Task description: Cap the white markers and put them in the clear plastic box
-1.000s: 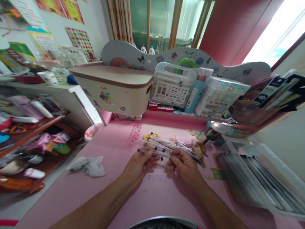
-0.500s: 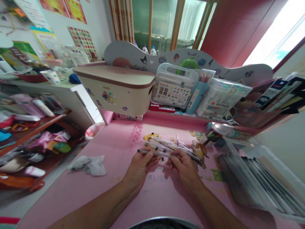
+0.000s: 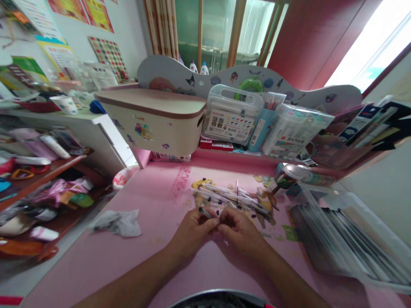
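Observation:
My left hand is closed round a slim pen with a clear barrel and a dark end that sticks up past the thumb. Against it, my right hand has its fingers pinched at the pen's other end, which they mostly hide. A small black cap shows between the two hands. Just beyond my fingers, a loose pile of clear and white pens lies on the pink desk, with another small black piece close to my right hand.
A clear plastic box full of pens stands at the right. Crumpled white tissue lies at the left. A lidded cream bin and marker cases line the shelf behind. The rim of a round container shows at the bottom edge.
My hands have drawn together and slightly toward me, away from the pile. The pen, held level between them before, now tilts and is mostly covered by my fingers.

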### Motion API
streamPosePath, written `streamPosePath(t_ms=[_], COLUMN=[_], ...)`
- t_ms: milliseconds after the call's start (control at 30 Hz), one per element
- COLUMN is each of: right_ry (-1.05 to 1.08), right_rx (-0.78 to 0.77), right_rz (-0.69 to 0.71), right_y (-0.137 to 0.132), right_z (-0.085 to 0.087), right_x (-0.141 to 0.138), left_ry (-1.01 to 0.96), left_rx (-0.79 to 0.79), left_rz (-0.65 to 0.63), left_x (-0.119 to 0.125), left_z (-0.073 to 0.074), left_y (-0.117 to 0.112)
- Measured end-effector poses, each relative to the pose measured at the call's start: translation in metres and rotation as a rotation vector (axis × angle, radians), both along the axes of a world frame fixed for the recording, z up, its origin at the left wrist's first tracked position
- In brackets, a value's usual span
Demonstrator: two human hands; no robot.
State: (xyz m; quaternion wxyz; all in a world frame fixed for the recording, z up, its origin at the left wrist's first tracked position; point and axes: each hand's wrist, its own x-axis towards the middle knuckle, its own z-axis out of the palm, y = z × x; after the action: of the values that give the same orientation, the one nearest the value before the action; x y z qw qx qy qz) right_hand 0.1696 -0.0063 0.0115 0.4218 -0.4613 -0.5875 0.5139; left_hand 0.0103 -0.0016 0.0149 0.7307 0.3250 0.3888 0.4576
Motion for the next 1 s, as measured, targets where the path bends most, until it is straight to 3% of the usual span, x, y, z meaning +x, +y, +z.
streamPosePath(t_ms=[133,200,300,400,533,600,667,733,800,900,1000], right_ry=[-0.362,-0.560,-0.773,-0.796,-0.885,-1.025,-1.202,-1.332,-1.412,-1.461,-1.461], right_rx=[0.192,0.322,0.503,0.625,0.760,0.691,0.432,0.172,0.012,-0.034,-0.050], right_rz=[0.139,0.130,0.017,-0.085,-0.356,-0.491,-0.525,-0.443,-0.341,-0.252,-0.263], right_y=[0.005,0.008,0.004,-0.012,-0.034,-0.037,-0.035,-0.029,-0.024,-0.021,-0.022], right_z=[0.019,0.032,0.057,0.089,0.128,0.139,0.143,0.138,0.126,0.104,0.087], right_x=[0.011,0.019,0.031,0.048,0.094,0.126,0.158,0.187,0.210,0.232,0.240], left_ry=[0.159,0.182,0.170,0.166,0.195,0.190,0.189,0.206,0.223,0.222,0.206], left_rx=[0.041,0.030,0.031,0.053,0.074,0.087,0.090,0.091,0.097,0.098,0.096], left_rz=[0.010,0.036,0.087,0.060,0.032,0.021,0.014,0.013,0.005,-0.010,-0.013], left_x=[0.002,0.001,-0.002,-0.002,-0.002,-0.003,-0.004,-0.005,-0.005,-0.005,-0.005], left_z=[0.007,0.010,0.009,0.002,-0.007,-0.011,-0.012,-0.013,-0.014,-0.015,-0.017], left_y=[-0.006,-0.006,-0.005,-0.004,-0.002,-0.001,0.000,0.000,0.001,0.001,0.001])
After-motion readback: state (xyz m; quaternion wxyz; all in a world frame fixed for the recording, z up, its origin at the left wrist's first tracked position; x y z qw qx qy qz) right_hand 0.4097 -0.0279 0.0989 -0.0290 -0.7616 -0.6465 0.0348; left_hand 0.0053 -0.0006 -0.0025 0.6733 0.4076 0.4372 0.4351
